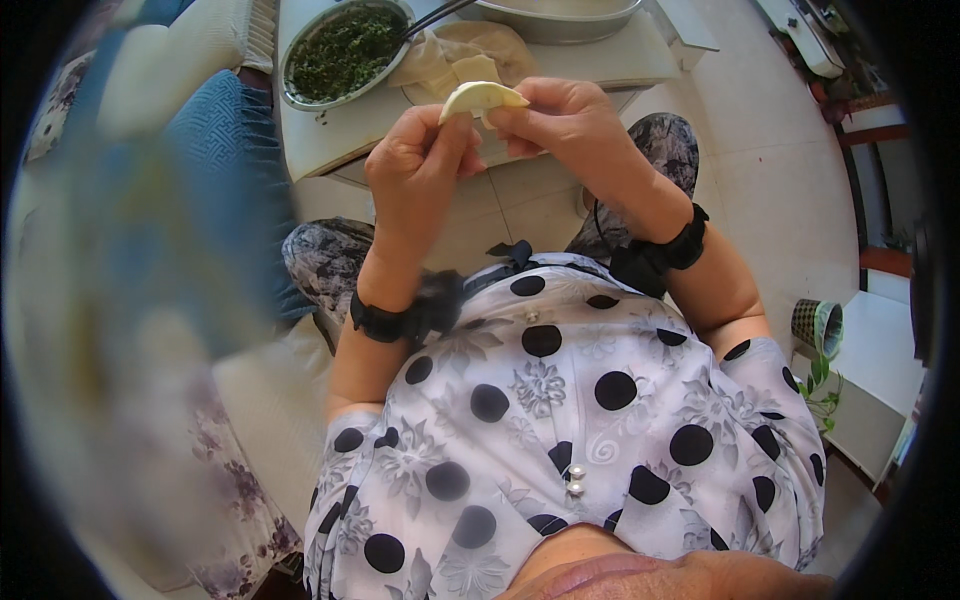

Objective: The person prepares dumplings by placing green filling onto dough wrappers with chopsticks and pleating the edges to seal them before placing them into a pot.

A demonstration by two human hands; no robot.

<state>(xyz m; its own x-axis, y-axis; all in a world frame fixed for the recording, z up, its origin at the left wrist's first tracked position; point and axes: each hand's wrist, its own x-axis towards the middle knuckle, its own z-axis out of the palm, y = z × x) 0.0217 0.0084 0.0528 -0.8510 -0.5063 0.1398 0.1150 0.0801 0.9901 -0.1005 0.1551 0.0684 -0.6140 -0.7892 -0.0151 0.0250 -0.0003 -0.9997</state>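
A pale, half-moon dumpling [480, 97] is held in the air between my two hands, over the near edge of the table. My left hand [420, 154] pinches its left end between thumb and fingers. The right end is gripped by the thumb and fingertips of my right hand [559, 116]. Just beyond the dumpling, a cream cloth [502, 51] lies bunched on the table. An oval bowl of chopped green filling [341, 56] stands beyond my left hand, with dark chopsticks [439, 16] resting over its rim. The dumpling's underside is partly hidden by fingers.
A large metal basin [559, 28] stands at the table's far side. The white table [322, 142] has its near edge below my hands. A sofa with a blue cover [210, 135] is at the left. On the right are a wastebasket [817, 328] and a white cabinet [870, 375].
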